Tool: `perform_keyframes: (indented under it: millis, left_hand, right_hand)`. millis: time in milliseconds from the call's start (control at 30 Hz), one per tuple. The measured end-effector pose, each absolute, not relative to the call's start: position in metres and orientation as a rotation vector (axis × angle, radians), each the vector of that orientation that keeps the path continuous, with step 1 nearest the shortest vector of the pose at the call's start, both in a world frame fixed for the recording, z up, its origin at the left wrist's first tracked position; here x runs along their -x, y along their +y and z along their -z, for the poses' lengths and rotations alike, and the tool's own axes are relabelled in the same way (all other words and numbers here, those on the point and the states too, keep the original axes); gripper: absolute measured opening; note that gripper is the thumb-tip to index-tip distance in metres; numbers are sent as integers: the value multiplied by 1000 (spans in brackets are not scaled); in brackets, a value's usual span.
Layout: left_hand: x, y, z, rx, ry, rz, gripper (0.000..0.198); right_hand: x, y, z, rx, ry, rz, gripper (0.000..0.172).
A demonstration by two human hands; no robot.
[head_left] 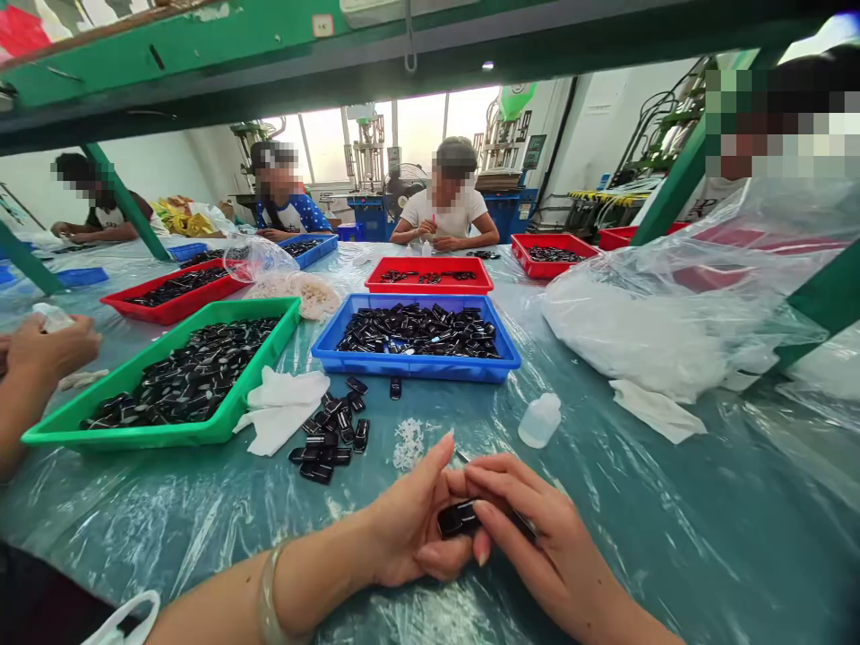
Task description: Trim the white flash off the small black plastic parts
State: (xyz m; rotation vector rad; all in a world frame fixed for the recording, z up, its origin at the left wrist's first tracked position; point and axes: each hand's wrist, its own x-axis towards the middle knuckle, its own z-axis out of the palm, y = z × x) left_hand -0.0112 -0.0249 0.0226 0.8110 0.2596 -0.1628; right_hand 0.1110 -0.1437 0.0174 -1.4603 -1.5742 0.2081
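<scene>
Between my two hands is a small glossy black plastic part (458, 518), close above the plastic-covered table. My left hand (420, 528) wraps its fingers round the part's left side, thumb pointing up. From the right, my right hand (547, 528) presses its fingers over the part's other end; a thin dark tool seems to run under these fingers, mostly hidden. Just beyond my hands lies a little pile of tiny clear pieces (408, 443). To its left is a loose heap of similar black parts (332, 434). A small translucent bottle (539, 421) stands right of the pile.
A blue tray (417, 365) and a green tray (161, 436), both full of black parts, stand ahead. White cloths (286, 403) lie beside them. Clear plastic bags (624, 331) bulge at right. A green metal shelf (269, 81) crosses overhead. Co-workers sit around; one's hand (50, 349) is at left.
</scene>
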Motion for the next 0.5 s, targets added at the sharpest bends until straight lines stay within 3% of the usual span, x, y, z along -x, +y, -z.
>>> perform_keyframes:
  millis: [267,500]
  left_hand:
    - [17,-32,-18,-1013,249,-2,81]
    - [17,-35,-12,-997,200,-30,94]
  right_hand:
    - [-110,-142,-15,1628,-1335,-212,6]
    - [-111,-142,-20,1558,-1383,-463,16]
